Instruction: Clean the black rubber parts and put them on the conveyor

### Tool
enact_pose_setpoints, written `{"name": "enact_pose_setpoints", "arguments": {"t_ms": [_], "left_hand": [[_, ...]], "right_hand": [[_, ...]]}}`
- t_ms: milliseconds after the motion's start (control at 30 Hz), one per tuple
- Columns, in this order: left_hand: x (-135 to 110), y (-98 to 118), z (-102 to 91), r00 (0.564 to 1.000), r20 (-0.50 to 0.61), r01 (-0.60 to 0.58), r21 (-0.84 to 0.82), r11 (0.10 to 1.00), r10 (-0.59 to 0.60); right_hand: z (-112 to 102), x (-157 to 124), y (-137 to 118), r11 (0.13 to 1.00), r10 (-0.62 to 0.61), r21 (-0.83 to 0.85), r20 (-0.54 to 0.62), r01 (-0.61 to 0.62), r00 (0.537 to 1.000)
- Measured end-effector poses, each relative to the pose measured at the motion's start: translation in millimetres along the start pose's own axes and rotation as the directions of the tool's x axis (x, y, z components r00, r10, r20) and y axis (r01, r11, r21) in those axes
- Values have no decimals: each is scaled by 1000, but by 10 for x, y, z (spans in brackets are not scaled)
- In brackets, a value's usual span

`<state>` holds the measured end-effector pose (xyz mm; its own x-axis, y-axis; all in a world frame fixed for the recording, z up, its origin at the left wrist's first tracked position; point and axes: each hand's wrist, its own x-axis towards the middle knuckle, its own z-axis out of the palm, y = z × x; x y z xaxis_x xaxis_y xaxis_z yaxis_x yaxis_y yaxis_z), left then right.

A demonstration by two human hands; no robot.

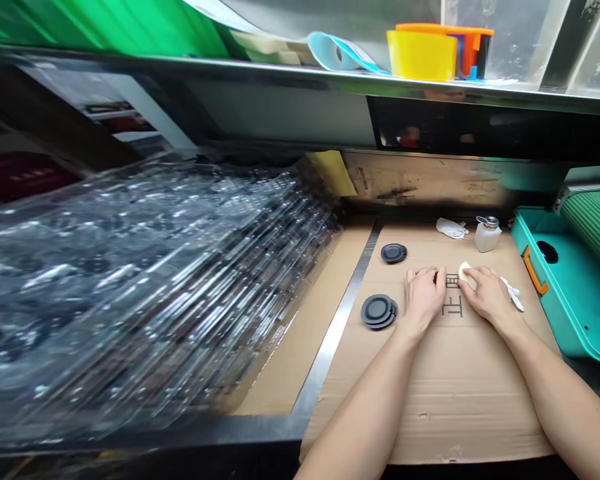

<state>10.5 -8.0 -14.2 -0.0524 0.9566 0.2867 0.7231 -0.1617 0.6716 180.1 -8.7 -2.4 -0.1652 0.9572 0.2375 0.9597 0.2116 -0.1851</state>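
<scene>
My left hand [425,298] rests on the cardboard sheet [430,400], its fingers closed on a dark round disc [438,279] seen almost edge-on. My right hand [487,295] presses a white sponge pad [465,275] under its fingertips, close to the disc. A stack of black rubber discs [379,311] lies left of my left hand, and a single black disc [394,253] sits farther back. Behind my hands stand a white dispenser bottle with a metal top [487,235] and a crumpled white tissue [451,228]. A white cloth scrap [513,295] lies beside my right fingers.
A large pile of clear plastic blister trays [130,280] fills the left side, beyond a metal strip [331,340]. A teal case with an orange handle [540,267] sits at the right. A yellow cup [422,56] stands on the shelf above.
</scene>
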Motion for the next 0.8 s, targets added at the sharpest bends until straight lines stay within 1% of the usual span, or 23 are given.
{"name": "enact_pose_setpoints", "arguments": {"t_ms": [67,133,200,300,367,500,567,633,700,800], "left_hand": [[9,-35,-4,999,-44,34,148,988,-28],[-5,-40,-13,998,-46,58,212,976,-49],[-40,-15,-39,999,28,36,215,976,-43],[-116,36,-95,984,178,-59,190,980,25],[-161,53,-115,971,227,-118,181,976,75],[-195,48,-67,977,187,-134,148,980,105],[-206,54,-40,978,162,-147,86,985,132],[-243,74,-57,975,134,-176,-2,984,174],[-316,87,-145,970,97,-218,-81,973,225],[-453,14,-427,964,20,-261,-112,959,265]], "right_hand": [[17,7,13,1000,0,5,-8,0,1000],[31,12,27,1000,-1,11,-18,2,1000],[39,14,37,1000,-4,11,-24,4,1000],[44,13,48,1000,-11,8,-26,11,1000],[47,13,52,1000,-11,9,-27,11,1000],[48,19,53,1000,-3,26,-18,4,1000],[42,25,49,999,1,34,0,-1,1000],[31,29,41,999,6,33,20,-7,1000],[16,30,30,1000,10,30,35,-11,999],[-8,21,12,999,14,35,50,-16,999]]}}
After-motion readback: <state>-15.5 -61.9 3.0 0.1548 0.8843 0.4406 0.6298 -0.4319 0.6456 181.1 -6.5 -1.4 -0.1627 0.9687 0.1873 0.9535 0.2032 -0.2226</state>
